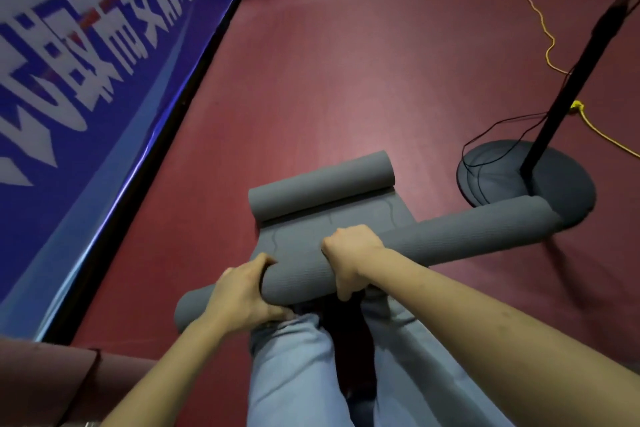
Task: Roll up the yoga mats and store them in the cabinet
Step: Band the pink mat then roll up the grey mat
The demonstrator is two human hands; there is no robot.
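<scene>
A rolled grey yoga mat [450, 236] lies across my knees, running from lower left to upper right. My left hand [242, 295] grips it near its left end, fingers curled over the top. My right hand [353, 256] grips it at the middle, thumb hanging down the near side. Under it on the floor lies a second grey mat [304, 232], partly flat, with its far end curled into a roll [322, 187]. No cabinet is in view.
A standing fan's round dark base [502, 180] and black pole [581, 59] sit at the right, touching the held mat's far end. A yellow cord [540, 17] and black cable trail on the maroon floor. A blue banner barrier [86, 80] runs along the left.
</scene>
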